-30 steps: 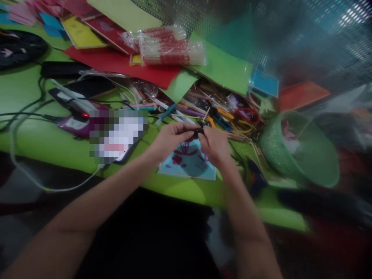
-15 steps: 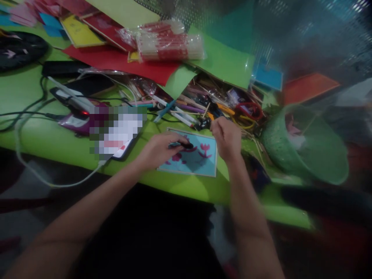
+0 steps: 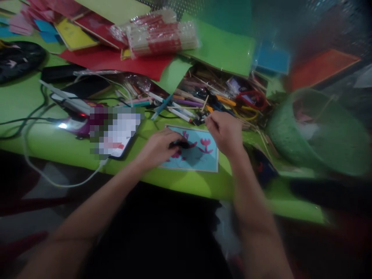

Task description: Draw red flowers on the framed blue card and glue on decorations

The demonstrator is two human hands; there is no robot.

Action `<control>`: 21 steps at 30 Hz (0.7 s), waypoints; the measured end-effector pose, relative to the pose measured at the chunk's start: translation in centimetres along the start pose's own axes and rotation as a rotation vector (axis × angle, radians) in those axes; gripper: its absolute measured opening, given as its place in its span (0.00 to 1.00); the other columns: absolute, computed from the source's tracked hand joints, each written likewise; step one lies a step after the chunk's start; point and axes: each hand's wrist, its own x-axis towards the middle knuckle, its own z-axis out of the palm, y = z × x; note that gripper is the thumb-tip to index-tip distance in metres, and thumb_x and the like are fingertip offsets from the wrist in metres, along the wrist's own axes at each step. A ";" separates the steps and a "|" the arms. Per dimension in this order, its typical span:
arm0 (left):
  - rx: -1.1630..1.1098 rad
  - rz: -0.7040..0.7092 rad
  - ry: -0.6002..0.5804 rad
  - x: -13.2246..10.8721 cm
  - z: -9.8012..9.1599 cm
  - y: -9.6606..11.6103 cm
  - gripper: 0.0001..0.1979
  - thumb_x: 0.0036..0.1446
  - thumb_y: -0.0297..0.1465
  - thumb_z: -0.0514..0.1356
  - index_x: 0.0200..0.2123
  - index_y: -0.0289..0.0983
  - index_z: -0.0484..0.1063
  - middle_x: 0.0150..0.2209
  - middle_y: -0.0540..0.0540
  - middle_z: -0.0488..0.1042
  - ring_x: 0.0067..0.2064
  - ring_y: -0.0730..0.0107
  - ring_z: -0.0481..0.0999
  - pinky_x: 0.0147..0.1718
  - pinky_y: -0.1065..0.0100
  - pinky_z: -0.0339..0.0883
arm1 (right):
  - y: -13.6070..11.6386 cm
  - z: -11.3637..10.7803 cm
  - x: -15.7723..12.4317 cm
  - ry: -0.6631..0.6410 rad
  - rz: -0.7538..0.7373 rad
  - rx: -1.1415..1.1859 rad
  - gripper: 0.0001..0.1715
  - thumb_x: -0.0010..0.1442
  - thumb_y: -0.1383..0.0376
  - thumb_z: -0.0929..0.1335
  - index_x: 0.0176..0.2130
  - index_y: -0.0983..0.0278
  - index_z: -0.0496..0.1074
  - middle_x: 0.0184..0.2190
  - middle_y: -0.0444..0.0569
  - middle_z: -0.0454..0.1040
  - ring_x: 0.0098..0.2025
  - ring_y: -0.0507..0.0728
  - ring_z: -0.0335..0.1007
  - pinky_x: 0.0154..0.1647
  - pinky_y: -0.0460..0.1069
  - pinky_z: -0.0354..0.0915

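Note:
A light blue card (image 3: 200, 164) with dark pink flower shapes and a pale border lies near the table's front edge. My left hand (image 3: 158, 149) rests over its left part, with fingers closed on a small black object (image 3: 179, 144) whose kind I cannot make out. Above the card's upper right corner is my right hand (image 3: 225, 130), its fingers curled and pressed together. Whatever may be in that pinch is hidden or too small to name. Pens (image 3: 181, 114) and a dark tangle of small items lie just beyond the right fingertips.
A phone (image 3: 124, 131) on a white cable lies left of my left hand. A green basket (image 3: 279, 135) with paper scraps stands at the right. Behind are sticks, scissors (image 3: 255, 100), coloured sheets (image 3: 116, 64) and a plastic-wrapped stick bundle (image 3: 162, 38).
My right hand has shifted slightly left, its fingertips now nearer the card's top edge. My left hand keeps its hold on the black object. The whole view has turned slightly.

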 end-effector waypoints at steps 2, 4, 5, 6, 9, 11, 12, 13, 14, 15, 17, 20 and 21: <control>0.016 0.006 0.036 0.0 -0.3 -0.3 0.11 0.55 0.28 0.67 0.41 0.44 0.84 0.42 0.46 0.84 0.47 0.55 0.79 0.50 0.58 0.69 | 0.0 0.0 0.0 0.006 -0.002 -0.004 0.24 0.76 0.55 0.58 0.28 0.59 0.61 0.26 0.46 0.68 0.32 0.56 0.63 0.35 0.52 0.52; 0.029 0.018 0.061 0.0 -0.5 -0.5 0.08 0.58 0.32 0.67 0.42 0.44 0.83 0.42 0.45 0.83 0.47 0.55 0.79 0.51 0.58 0.68 | 0.1 -0.1 0.0 0.013 -0.004 -0.005 0.24 0.76 0.55 0.58 0.28 0.59 0.61 0.26 0.46 0.68 0.32 0.56 0.63 0.35 0.52 0.52; 0.035 0.026 0.064 0.1 -0.5 -0.6 0.08 0.60 0.33 0.66 0.42 0.44 0.83 0.43 0.45 0.83 0.47 0.55 0.79 0.52 0.57 0.68 | 0.1 -0.2 0.0 0.016 -0.004 -0.006 0.24 0.76 0.55 0.58 0.28 0.59 0.61 0.26 0.46 0.68 0.32 0.56 0.63 0.35 0.52 0.52; 0.040 0.035 0.059 0.1 -0.6 -0.6 0.08 0.60 0.34 0.66 0.42 0.44 0.83 0.42 0.45 0.83 0.48 0.55 0.79 0.52 0.57 0.67 | 0.1 -0.2 0.0 0.016 -0.002 -0.009 0.24 0.76 0.55 0.58 0.28 0.59 0.61 0.26 0.47 0.68 0.32 0.56 0.63 0.35 0.52 0.52; 0.058 0.059 0.014 0.2 -0.4 -0.3 0.08 0.58 0.33 0.67 0.41 0.44 0.84 0.41 0.44 0.82 0.47 0.54 0.78 0.51 0.56 0.68 | 0.1 -0.3 0.0 0.011 0.005 -0.016 0.24 0.76 0.55 0.59 0.28 0.59 0.61 0.26 0.47 0.69 0.33 0.56 0.63 0.35 0.53 0.52; 0.072 0.064 -0.022 0.3 -0.2 -0.1 0.10 0.56 0.31 0.67 0.42 0.44 0.85 0.41 0.44 0.82 0.46 0.54 0.77 0.51 0.55 0.67 | 0.1 -0.3 0.1 0.011 0.008 -0.017 0.24 0.76 0.55 0.59 0.28 0.59 0.61 0.26 0.47 0.69 0.33 0.56 0.63 0.35 0.52 0.52; 0.078 0.063 -0.036 0.3 -0.1 0.0 0.11 0.56 0.29 0.66 0.42 0.45 0.85 0.42 0.44 0.82 0.46 0.54 0.77 0.51 0.55 0.67 | 0.1 -0.3 0.1 0.010 0.007 -0.018 0.24 0.76 0.55 0.59 0.28 0.59 0.61 0.26 0.47 0.69 0.32 0.56 0.63 0.35 0.52 0.52; 0.083 0.057 -0.046 0.3 0.0 0.0 0.13 0.55 0.29 0.66 0.43 0.45 0.85 0.42 0.44 0.81 0.47 0.54 0.76 0.52 0.55 0.67 | 0.1 -0.3 0.1 0.009 0.005 -0.019 0.24 0.76 0.55 0.59 0.28 0.59 0.61 0.26 0.47 0.69 0.32 0.56 0.63 0.35 0.52 0.51; 0.085 0.049 -0.053 0.3 0.1 0.0 0.13 0.54 0.28 0.66 0.43 0.45 0.85 0.42 0.43 0.81 0.47 0.54 0.76 0.52 0.54 0.67 | 0.1 -0.3 0.1 0.005 0.002 -0.022 0.24 0.76 0.56 0.59 0.28 0.59 0.61 0.26 0.47 0.69 0.32 0.56 0.63 0.35 0.52 0.51; 0.083 0.038 -0.058 0.3 0.2 0.0 0.14 0.54 0.27 0.66 0.43 0.45 0.85 0.42 0.43 0.80 0.47 0.54 0.76 0.52 0.54 0.67 | 0.1 -0.3 0.1 0.001 -0.001 -0.025 0.24 0.76 0.56 0.59 0.28 0.60 0.62 0.26 0.47 0.69 0.32 0.56 0.63 0.35 0.52 0.51; 0.066 0.012 -0.063 0.4 0.3 0.0 0.15 0.52 0.26 0.66 0.43 0.44 0.85 0.41 0.43 0.80 0.47 0.53 0.75 0.52 0.53 0.66 | 0.1 -0.2 0.1 -0.011 -0.005 -0.037 0.23 0.75 0.57 0.60 0.28 0.60 0.62 0.26 0.47 0.69 0.32 0.56 0.63 0.35 0.52 0.50; -0.003 -0.036 -0.055 0.5 0.2 0.1 0.13 0.53 0.26 0.66 0.42 0.43 0.85 0.40 0.43 0.79 0.46 0.54 0.75 0.54 0.52 0.65 | 0.1 0.1 0.0 -0.045 0.001 -0.056 0.20 0.73 0.60 0.62 0.28 0.61 0.64 0.26 0.46 0.71 0.32 0.56 0.62 0.34 0.52 0.49; -0.038 -0.054 -0.043 0.5 0.1 0.1 0.12 0.53 0.27 0.66 0.41 0.43 0.85 0.40 0.44 0.80 0.47 0.54 0.75 0.55 0.52 0.65 | 0.1 0.2 -0.1 -0.059 0.006 -0.060 0.20 0.73 0.61 0.63 0.28 0.61 0.65 0.27 0.46 0.71 0.32 0.56 0.62 0.34 0.52 0.48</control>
